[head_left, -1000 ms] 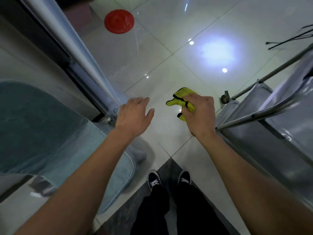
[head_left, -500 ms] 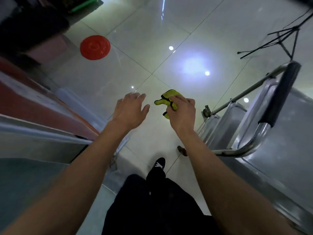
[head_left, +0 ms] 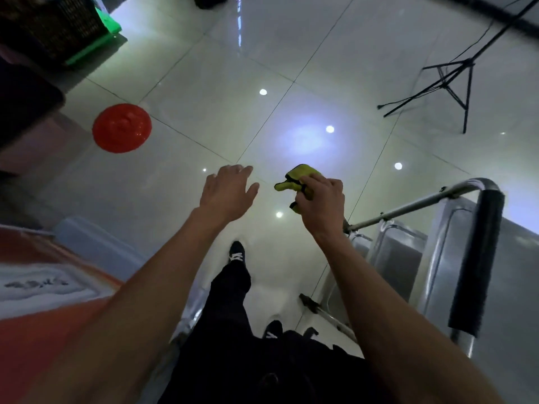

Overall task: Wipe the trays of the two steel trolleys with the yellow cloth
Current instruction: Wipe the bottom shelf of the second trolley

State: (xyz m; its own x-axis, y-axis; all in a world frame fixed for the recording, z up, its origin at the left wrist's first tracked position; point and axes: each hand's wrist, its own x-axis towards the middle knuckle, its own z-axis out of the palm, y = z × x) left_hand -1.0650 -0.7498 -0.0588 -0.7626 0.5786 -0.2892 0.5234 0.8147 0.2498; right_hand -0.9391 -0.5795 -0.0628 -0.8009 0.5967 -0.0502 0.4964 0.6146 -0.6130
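Hands: both reach forward over the floor, bare forearms running up from the bottom edge of the head view.
Left hand (head_left: 227, 191): palm down, fingers straight and slightly spread, holding nothing, in the air above the tiles.
Right hand (head_left: 319, 199): fingers curled around the yellow cloth, knuckles up, just beside the left hand and not touching it.
Yellow cloth (head_left: 296, 179): bunched in the right hand's grip, with a rounded fold sticking out past the fingers toward the far side and a smaller bit showing under the hand; dark trim runs along its edge.
Steel trolley (head_left: 408, 258): at the right, below and beside the right forearm; its tray walls are shiny and stand at steep angles in this wide view. The cloth is up in the air, near the trolley's corner and apart from it.
Trolley handle (head_left: 478, 263): a bent steel tube with a black sleeve over its straight run, at the near right.
Thin steel rail (head_left: 408, 208): runs from the handle's bend toward the right wrist.
Second trolley: cannot tell which, if any, of the blurred shapes at the left is it.
Floor (head_left: 204, 83): glossy pale tiles with dark joints, spotted with reflected lights.
Red disc (head_left: 122, 128): lies flat on the floor, far left of the hands.
Black tripod (head_left: 449, 83): stands on the tiles at upper right.
Legs and shoes (head_left: 236, 253): dark trousers, dark shoes with white marks, one foot ahead of the other.
Left edge: a blurred orange and white surface (head_left: 43, 301).
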